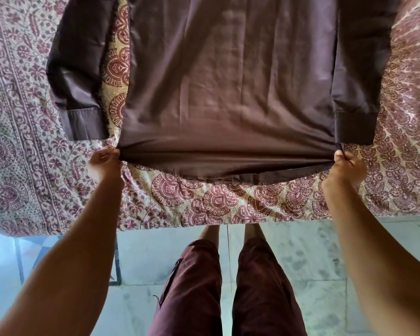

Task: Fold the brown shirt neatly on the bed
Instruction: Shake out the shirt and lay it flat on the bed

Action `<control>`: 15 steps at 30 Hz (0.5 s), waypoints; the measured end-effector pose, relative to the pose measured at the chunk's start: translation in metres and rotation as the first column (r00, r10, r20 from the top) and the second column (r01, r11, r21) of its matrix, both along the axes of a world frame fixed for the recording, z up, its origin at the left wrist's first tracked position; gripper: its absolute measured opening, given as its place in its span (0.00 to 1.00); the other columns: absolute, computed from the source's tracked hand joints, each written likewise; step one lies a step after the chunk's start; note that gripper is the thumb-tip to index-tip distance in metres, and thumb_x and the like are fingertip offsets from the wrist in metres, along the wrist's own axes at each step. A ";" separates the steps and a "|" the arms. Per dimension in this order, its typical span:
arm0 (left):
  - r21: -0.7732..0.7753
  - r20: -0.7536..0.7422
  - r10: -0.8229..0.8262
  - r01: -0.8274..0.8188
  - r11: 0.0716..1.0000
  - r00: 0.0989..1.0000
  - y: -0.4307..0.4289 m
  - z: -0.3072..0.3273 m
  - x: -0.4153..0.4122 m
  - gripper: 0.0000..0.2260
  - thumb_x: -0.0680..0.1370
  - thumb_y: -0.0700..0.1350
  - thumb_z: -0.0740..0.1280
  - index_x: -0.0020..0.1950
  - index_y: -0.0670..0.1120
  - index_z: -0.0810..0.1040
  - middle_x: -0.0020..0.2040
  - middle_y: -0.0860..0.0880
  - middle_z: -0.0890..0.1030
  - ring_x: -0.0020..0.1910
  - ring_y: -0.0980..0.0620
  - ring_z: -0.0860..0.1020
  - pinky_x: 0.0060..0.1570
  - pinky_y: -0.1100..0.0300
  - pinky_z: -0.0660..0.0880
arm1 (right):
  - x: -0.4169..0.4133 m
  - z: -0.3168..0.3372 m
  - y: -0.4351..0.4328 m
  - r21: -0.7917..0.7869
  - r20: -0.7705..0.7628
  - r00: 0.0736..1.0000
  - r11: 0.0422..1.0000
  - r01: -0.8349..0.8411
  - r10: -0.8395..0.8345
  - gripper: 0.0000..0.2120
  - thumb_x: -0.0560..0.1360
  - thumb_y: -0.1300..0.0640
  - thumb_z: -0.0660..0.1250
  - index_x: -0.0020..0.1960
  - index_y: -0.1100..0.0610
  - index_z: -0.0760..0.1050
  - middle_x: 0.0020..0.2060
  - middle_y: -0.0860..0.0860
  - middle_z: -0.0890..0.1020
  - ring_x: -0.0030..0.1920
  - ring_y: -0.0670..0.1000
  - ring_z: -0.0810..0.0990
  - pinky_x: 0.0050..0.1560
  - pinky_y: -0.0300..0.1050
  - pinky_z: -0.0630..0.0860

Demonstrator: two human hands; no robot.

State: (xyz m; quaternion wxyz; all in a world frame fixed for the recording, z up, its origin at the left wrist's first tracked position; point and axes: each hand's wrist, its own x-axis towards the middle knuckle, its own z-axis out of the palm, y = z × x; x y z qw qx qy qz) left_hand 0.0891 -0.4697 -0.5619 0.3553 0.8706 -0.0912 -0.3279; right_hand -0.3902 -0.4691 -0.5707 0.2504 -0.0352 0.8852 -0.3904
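A: What takes up most of the view?

B: A bed covered in a cream cotton sheet printed with maroon paisley and floral motifs [228, 204]. Its near edge hangs over a pale, mottled tiled floor [313, 258].

A: And the garment?

B: The dark brown long-sleeved shirt [228, 81] lies spread flat on the sheet, hem toward the person, upper part running out of the top of the frame. The sleeve with a broad cuff on the left side [83, 122] lies apart from the body, a strip of sheet showing between them. The cuffed sleeve on the right [357, 127] lies against the body's edge.

A: The person?

B: Standing at the bed's edge in maroon shorts [197, 287], both bare arms reaching forward.

A: What are the hands doing?

B: The left hand [104, 163] is closed on the hem's left corner, fingers curled around the cloth. The right hand [347, 166] pinches the right corner. The hem between them is pulled taut and raised slightly off the sheet, with a shadowed fold beneath it.
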 end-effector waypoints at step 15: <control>0.069 -0.289 -0.337 0.370 0.926 0.896 0.018 0.007 0.014 0.08 0.72 0.38 0.71 0.38 0.49 0.75 0.36 0.51 0.77 0.34 0.55 0.74 0.34 0.64 0.72 | 0.038 0.017 0.049 -0.020 0.462 0.857 0.969 -0.247 0.228 0.08 0.73 0.62 0.68 0.38 0.58 0.71 0.37 0.53 0.75 0.36 0.48 0.78 0.32 0.32 0.77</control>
